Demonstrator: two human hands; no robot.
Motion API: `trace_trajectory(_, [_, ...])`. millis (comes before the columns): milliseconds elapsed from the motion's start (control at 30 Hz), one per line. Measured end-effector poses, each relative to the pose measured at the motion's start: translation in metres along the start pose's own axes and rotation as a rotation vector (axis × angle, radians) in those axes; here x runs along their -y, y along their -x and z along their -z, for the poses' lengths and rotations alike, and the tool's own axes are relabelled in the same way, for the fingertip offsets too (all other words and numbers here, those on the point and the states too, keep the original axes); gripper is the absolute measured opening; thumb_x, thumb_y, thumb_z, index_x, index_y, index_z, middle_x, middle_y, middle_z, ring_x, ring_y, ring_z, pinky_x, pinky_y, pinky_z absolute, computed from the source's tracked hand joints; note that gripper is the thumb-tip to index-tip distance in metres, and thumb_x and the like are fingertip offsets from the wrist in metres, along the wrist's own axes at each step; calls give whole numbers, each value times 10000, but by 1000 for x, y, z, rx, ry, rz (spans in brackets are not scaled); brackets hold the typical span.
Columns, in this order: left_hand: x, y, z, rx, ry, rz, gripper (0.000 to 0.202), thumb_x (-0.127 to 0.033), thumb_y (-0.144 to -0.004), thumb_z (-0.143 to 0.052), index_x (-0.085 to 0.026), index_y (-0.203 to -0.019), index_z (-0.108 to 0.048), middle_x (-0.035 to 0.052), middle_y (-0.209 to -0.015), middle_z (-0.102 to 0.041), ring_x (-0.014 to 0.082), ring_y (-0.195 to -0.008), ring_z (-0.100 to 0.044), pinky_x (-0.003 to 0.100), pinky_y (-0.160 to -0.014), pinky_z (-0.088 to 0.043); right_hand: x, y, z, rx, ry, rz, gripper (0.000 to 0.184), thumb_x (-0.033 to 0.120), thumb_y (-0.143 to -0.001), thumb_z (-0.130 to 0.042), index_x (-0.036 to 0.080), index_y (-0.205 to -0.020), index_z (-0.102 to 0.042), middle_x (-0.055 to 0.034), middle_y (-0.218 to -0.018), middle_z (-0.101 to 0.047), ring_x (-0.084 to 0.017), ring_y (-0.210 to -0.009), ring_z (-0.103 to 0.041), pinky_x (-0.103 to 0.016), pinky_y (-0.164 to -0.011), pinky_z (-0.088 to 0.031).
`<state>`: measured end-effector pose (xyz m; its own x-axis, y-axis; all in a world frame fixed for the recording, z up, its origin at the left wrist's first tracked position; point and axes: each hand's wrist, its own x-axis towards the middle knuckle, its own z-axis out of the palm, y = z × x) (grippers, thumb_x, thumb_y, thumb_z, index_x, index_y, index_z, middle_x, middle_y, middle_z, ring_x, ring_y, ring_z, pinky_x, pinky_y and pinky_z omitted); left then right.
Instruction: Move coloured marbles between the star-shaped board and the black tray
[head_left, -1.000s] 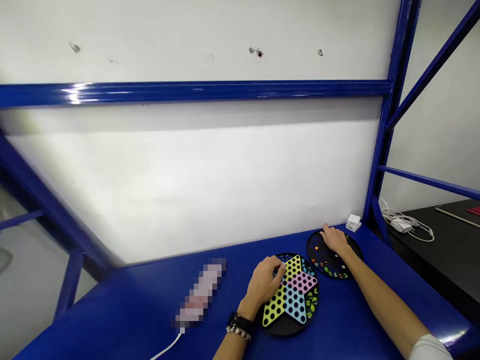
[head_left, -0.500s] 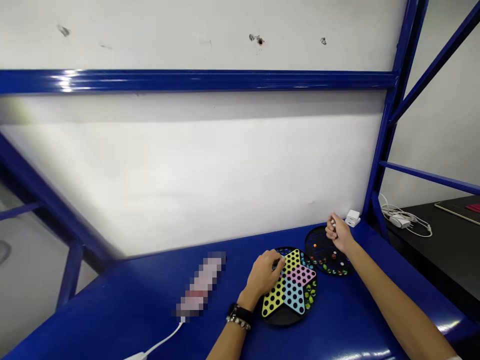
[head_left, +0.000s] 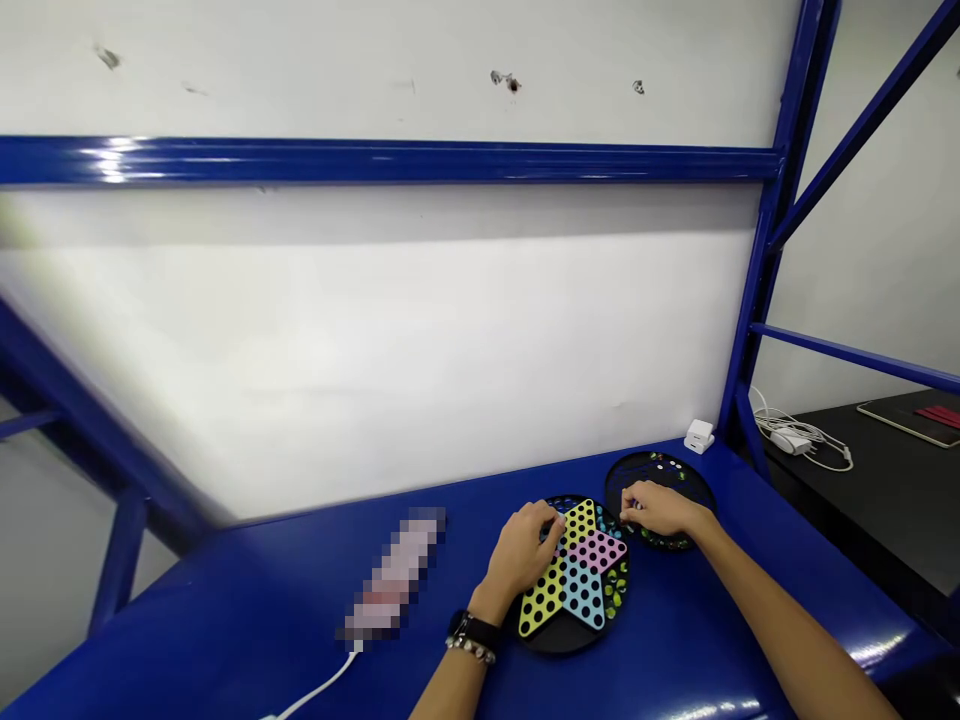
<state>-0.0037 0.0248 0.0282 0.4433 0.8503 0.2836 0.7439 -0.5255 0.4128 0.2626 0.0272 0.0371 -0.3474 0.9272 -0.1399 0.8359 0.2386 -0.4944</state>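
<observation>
A round Chinese checkers board (head_left: 577, 585) with a yellow, pink and blue star lies on the blue table (head_left: 247, 640). My left hand (head_left: 523, 552) rests curled on its left rim, fingertips near the star's top point. To the board's right sits a black round lid (head_left: 658, 475) holding several coloured marbles. My right hand (head_left: 660, 512) hovers over the lid's near-left edge, next to the board, fingers pinched together; whatever they hold is too small to make out.
A blurred pink object (head_left: 394, 580) with a white cable (head_left: 315, 690) lies left of the board. A small white charger (head_left: 699, 436) stands by the blue frame post (head_left: 765, 250). A black desk (head_left: 877, 480) with cables is at the right.
My right hand lifted from the back of the marble lid with fingers pinched, then came down and left toward the board. My left hand stayed on the board's rim.
</observation>
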Motion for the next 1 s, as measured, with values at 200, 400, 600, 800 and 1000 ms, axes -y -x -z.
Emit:
trace_trajectory(200, [0,0,0,0,-6,4,382,-416,-977,-341,-218,-777,-599,34,-845,-659,199,-805,-579,315,-716,-418,5,6,2,112,94,-27,134,295,-849,-574,236,-904,-680,-41,-879,-700,-218,-824,-632,-271,-654,-379])
trace_trajectory(400, [0,0,0,15,3,8,390,-427,-982,-331,-214,-787,-593,34,-858,-658,200,-821,-575,317,-728,-416,8,11,6,175,165,-76,170,253,-794,-621,245,-960,-653,-28,-871,-680,-211,-814,-630,-260,-633,-360])
trace_trajectory(600, [3,0,-2,6,10,-6,391,-403,-987,-317,-215,-788,-596,31,-852,-653,195,-816,-570,317,-739,-418,5,10,7,197,84,-104,93,250,-784,-633,206,-864,-622,-10,-758,-629,-159,-673,-573,-244,-576,-335])
trace_trajectory(800, [5,0,-3,7,16,-19,398,-402,-991,-310,-219,-786,-597,29,-845,-649,193,-809,-569,317,-742,-417,-7,8,17,-97,-613,55,236,416,-868,-550,187,-812,-526,69,-582,-434,-72,-473,-361,-200,-466,-278])
trace_trajectory(1000, [5,-1,-4,2,6,-22,387,-403,-990,-318,-217,-802,-600,28,-847,-647,190,-805,-566,317,-741,-417,-22,-2,24,-236,-1378,41,369,584,-851,-508,218,-875,-475,108,-549,-371,-48,-359,-178,-203,-363,-150])
